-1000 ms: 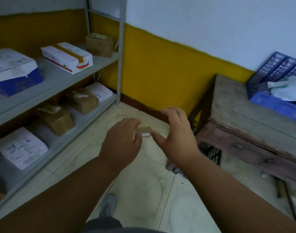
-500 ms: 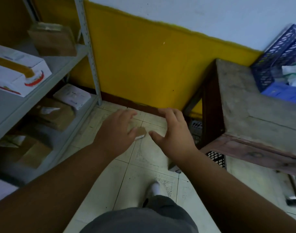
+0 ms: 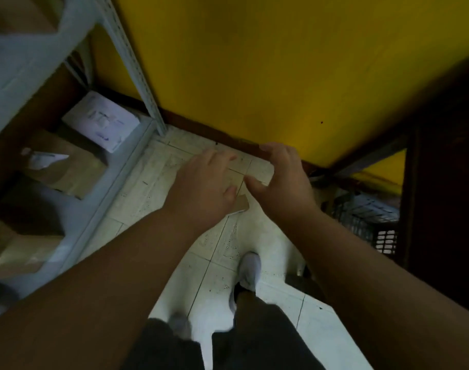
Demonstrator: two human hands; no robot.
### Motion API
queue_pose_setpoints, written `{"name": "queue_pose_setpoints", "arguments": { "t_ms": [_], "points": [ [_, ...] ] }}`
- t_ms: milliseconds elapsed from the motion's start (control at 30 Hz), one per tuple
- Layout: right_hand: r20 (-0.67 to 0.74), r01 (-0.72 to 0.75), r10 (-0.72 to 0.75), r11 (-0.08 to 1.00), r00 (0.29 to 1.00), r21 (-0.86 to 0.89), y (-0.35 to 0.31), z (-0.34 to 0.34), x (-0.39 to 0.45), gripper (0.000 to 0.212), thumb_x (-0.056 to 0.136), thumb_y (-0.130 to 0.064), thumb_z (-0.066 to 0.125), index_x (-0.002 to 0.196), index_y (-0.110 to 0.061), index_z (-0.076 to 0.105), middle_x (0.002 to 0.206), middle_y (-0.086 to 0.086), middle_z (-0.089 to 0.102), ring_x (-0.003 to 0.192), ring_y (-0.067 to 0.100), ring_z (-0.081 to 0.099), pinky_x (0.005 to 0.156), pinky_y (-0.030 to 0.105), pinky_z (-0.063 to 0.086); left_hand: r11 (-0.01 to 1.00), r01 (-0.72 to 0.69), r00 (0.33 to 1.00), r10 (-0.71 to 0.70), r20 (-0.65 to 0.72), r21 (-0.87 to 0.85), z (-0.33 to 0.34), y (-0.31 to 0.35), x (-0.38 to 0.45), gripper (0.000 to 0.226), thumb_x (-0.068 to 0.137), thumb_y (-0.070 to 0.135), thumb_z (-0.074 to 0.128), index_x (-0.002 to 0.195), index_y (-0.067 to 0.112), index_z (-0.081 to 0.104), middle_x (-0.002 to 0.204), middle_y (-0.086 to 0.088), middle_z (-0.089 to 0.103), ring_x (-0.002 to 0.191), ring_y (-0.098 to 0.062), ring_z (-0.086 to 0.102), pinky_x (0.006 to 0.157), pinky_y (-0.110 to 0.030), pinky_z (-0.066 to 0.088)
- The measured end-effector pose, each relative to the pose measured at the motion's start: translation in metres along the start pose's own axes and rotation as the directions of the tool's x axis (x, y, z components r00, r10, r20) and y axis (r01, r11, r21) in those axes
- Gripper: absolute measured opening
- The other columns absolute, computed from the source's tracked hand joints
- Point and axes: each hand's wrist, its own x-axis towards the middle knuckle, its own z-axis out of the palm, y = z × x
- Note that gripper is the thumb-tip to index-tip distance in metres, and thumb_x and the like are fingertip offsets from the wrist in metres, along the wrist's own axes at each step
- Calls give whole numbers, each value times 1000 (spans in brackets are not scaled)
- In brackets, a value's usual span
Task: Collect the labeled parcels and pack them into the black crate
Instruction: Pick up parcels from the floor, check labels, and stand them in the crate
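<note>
While held up over the floor [image 3: 254, 236], small brown parcel [image 3: 240, 204] pinched in left hand [image 3: 204, 186].

Tilted, with long side running from low left up to high right, far end pointing toward right hand [image 3: 278, 182]. Right hand spread wide, fingers curled, just beside parcel but not touching. Black crate [image 3: 372, 222] low on the right, under the dark table [image 3: 446, 182], near the hands. More boxes on the shelf [image 3: 100, 209] at left. Compared with half a second ago: looking down more steeply, table top gone from sight, crate showing more, white shoe further forward.
</note>
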Motion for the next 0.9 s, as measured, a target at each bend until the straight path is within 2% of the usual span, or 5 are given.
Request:
{"name": "queue_pose_setpoints", "arguments": {
  "t_ms": [233,467,733,833,900],
  "points": [
    [9,-138,138,988,990,66,118,111,81,59,83,-28,77,136,-25,51,135,-2,49,118,10,50,88,23,39,999,40,998,-40,50,17,140,-92,89,58,83,27,72,137,19,51,132,-6,56,120,-27,51,98,-45,44],
    [82,-471,464,866,882,168,259,267,85,54,85,-31,74,133,-29,49,122,-8,49,87,-3,52,56,3,39,990,76,967,-102,232,119,318,-197,105,66,82,29,75,140,20,46,133,-5,54,118,-26,52,94,-38,41],
    [234,-734,696,643,679,217,381,421,96,32,89,-25,67,119,-24,57,115,-3,62,85,11,63,60,19,44,944,47,904,-178,388,325,497,-300,90,93,79,51,72,152,23,23,157,-14,28,140,-34,34,110,-47,33],
    [158,-775,766,577,623,257,407,454,105,30,88,-20,59,118,-21,55,115,5,61,88,23,66,57,28,48,911,-32,899,-154,411,412,538,-325,105,116,73,61,75,156,28,0,163,-18,11,149,-38,15,117,-52,19],
    [89,-762,777,579,624,288,415,464,114,31,89,-20,53,120,-20,54,115,8,59,91,26,66,55,27,46,894,-82,897,-126,424,440,555,-334,120,117,75,54,76,156,30,-6,158,-20,23,143,-38,30,113,-51,29]
  ]
}}
